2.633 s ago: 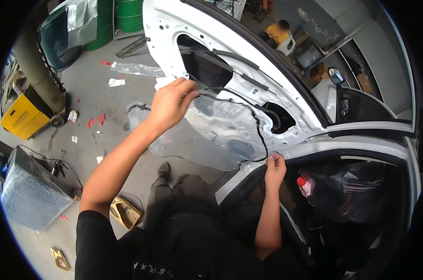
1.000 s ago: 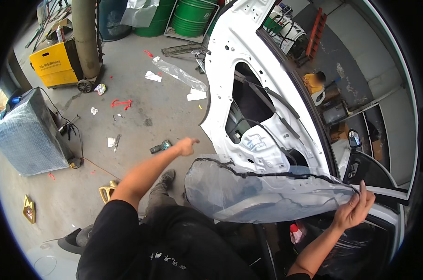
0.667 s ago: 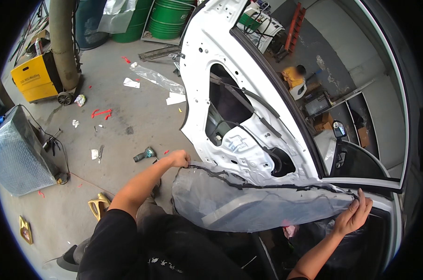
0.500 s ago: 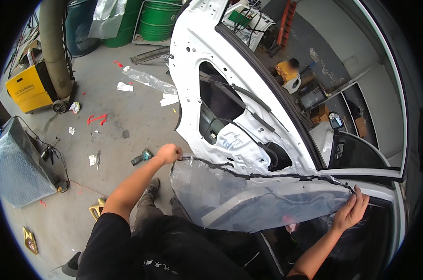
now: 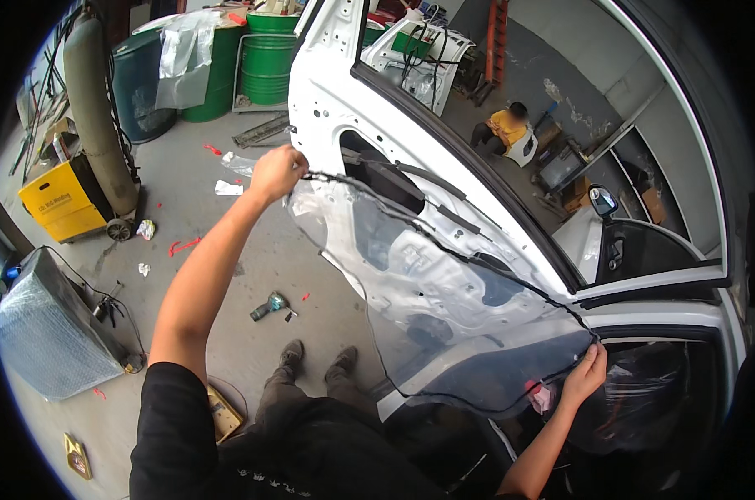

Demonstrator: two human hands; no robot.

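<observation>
Spread between my hands is a clear plastic door liner sheet point(image 5: 465, 371) with a black sticky bead along its edge. My left hand point(image 5: 277, 172) pinches its upper left corner. My right hand point(image 5: 586, 373) grips the lower right corner. The sheet hangs in front of the bare inner panel of a white car door point(image 5: 327, 104), whose cutouts show through the film. From this view I cannot tell whether the sheet touches the panel.
On the floor lie a cordless power tool point(image 5: 269, 307), red scraps and white paper bits. A yellow welding machine point(image 5: 61, 202) and a bubble-wrapped object point(image 5: 52, 337) stand at left. Green drums point(image 5: 267, 67) are behind. A person in yellow point(image 5: 509, 127) sits beyond the door window.
My left hand has risen, lifting the sheet's left corner up across the door. The sheet has opened out from a folded sag, and my right hand has shifted slightly left.
</observation>
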